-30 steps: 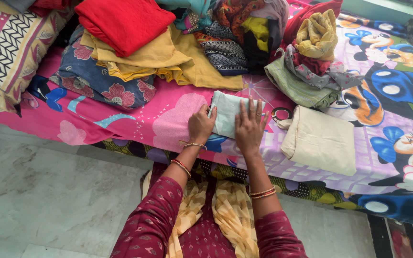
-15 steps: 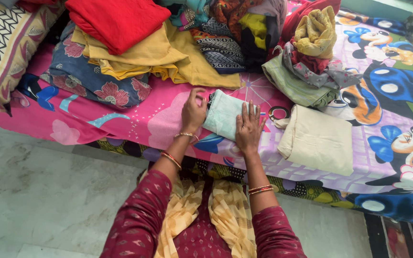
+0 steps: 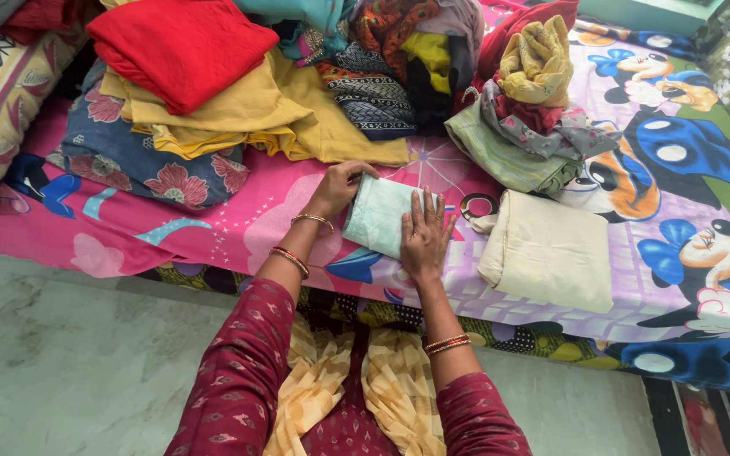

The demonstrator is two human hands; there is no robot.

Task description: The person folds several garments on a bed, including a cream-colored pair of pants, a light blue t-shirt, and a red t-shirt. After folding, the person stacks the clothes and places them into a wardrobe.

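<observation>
Mint-green cloth point(image 3: 379, 218) is folded small at the bed's point(image 3: 213, 228) near edge, my left hand point(image 3: 341, 187) pinching its left side, my right hand point(image 3: 423, 238) flat and open on it, cream piece point(image 3: 547, 251) done, jumbled heap point(image 3: 433, 59) probably left.

Folded cream cloth point(image 3: 545, 251), red cloth point(image 3: 181, 48) atop mustard fabric point(image 3: 297, 114), cartoon-print bedsheet point(image 3: 686, 177), grey floor point(image 3: 69, 363)

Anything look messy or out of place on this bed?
Yes: the heap at the back is crumpled, a yellow garment balled on top, unlike the flat cream cloth and the mint cloth under both hands.
</observation>
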